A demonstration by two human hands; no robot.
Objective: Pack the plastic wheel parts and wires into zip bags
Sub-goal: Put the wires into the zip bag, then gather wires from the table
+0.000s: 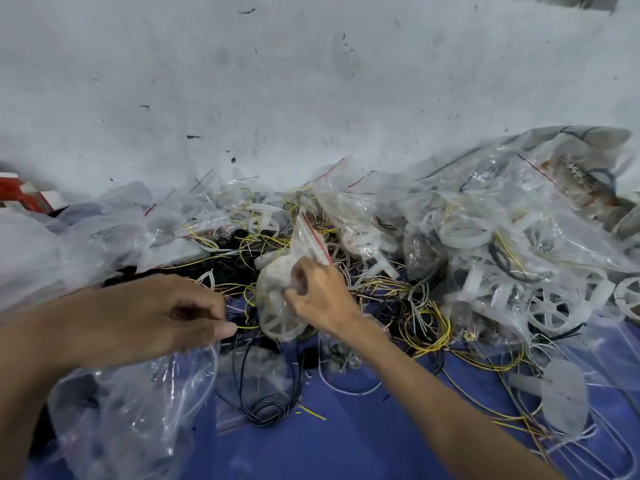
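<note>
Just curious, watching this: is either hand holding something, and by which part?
The right hand grips a zip bag by its side, below the red strip. The left hand seems to pinch a yellow wire.

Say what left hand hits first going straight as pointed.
Left hand, pinching a thin yellow wire, likely meets the clear zip bag holding a white plastic wheel in the right hand; depth unclear.
</note>
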